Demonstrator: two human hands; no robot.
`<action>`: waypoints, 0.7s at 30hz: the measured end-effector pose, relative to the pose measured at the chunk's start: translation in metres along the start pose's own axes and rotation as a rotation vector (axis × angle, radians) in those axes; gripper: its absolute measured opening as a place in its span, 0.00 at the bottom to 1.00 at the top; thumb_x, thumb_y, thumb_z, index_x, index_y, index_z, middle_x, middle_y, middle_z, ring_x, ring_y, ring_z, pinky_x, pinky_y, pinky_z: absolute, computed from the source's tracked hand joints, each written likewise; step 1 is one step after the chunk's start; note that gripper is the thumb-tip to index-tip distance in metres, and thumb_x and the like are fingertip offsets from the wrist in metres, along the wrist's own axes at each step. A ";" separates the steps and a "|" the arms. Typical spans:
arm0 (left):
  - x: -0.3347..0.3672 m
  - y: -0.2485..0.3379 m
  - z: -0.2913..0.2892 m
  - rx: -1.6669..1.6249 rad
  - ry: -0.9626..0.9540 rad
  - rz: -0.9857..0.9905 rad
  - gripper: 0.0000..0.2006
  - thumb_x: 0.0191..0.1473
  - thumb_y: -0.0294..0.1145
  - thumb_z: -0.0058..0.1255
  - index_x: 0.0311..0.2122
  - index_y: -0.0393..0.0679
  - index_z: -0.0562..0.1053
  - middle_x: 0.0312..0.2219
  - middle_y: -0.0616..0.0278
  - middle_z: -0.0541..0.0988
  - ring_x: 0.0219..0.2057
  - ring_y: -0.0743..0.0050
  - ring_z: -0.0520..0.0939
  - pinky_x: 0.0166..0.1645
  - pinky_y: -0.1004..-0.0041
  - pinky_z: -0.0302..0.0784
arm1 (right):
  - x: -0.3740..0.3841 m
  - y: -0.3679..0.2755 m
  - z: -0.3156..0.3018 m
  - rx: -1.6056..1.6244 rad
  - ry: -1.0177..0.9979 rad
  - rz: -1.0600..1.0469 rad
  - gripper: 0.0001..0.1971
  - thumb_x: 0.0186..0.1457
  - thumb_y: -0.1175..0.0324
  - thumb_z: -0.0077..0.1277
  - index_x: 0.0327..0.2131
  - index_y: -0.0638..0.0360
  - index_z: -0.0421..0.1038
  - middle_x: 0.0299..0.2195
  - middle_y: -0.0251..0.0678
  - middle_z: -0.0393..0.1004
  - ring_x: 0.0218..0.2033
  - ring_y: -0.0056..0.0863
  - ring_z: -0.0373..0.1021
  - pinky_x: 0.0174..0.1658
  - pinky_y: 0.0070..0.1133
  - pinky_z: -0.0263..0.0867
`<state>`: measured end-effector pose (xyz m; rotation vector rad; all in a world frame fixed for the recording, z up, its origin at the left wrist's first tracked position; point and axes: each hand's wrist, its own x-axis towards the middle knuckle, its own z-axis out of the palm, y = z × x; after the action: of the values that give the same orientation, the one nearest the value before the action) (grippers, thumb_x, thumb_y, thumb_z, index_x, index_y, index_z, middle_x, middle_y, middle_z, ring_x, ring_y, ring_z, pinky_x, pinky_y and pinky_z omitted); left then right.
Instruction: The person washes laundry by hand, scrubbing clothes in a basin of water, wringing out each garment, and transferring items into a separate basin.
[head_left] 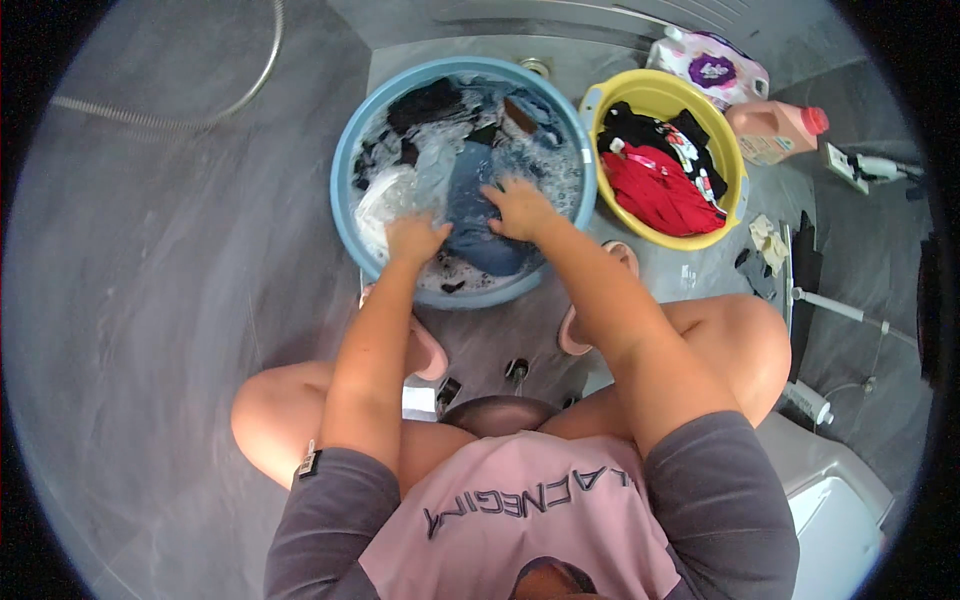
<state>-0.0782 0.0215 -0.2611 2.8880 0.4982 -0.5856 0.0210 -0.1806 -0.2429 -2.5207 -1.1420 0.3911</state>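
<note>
A round blue basin [343, 190] holds soapy water and soaking clothes. My left hand [417, 238] presses at the near left of the basin, beside a white garment [383, 203]; its thumb is apart and its fingertips dip into the suds. My right hand [520, 208] lies with fingers spread over the right edge of a dark blue garment [468, 195]. Dark cloth [425, 105] floats at the far left of the basin, and suds hide part of the laundry.
Right of the basin stands a yellow tub [738, 180] with red and black clothes [650, 185]. Behind it are a pink jug [775, 130] with a red cap and a white-and-purple package [708, 68]. A metal hose [235, 105] hangs at far left; a toilet [835, 520] is at lower right.
</note>
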 end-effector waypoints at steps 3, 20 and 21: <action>-0.015 -0.008 0.008 0.021 0.052 0.085 0.23 0.49 0.57 0.41 0.40 0.52 0.75 0.39 0.55 0.76 0.45 0.53 0.72 0.48 0.55 0.61 | 0.000 -0.024 0.010 -0.033 -0.157 0.119 0.22 0.44 0.57 0.52 0.45 0.48 0.68 0.52 0.41 0.60 0.55 0.39 0.53 0.55 0.36 0.52; 0.029 -0.024 -0.084 -0.774 0.232 0.060 0.12 0.45 0.36 0.56 0.23 0.39 0.69 0.18 0.56 0.74 0.22 0.67 0.73 0.29 0.66 0.68 | 0.008 -0.002 -0.056 -0.080 0.021 0.265 0.17 0.44 0.61 0.50 0.36 0.62 0.71 0.41 0.51 0.68 0.46 0.47 0.63 0.50 0.34 0.60; 0.027 -0.021 -0.098 -0.815 0.267 0.098 0.11 0.46 0.35 0.55 0.23 0.40 0.68 0.18 0.58 0.73 0.21 0.69 0.72 0.29 0.67 0.67 | 0.011 -0.021 -0.058 0.032 -0.003 0.155 0.20 0.44 0.58 0.52 0.39 0.61 0.71 0.42 0.50 0.68 0.47 0.46 0.63 0.51 0.33 0.59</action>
<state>-0.0278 0.0695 -0.1846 2.1833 0.4775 0.0408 0.0360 -0.1705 -0.1831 -2.5892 -0.9364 0.4495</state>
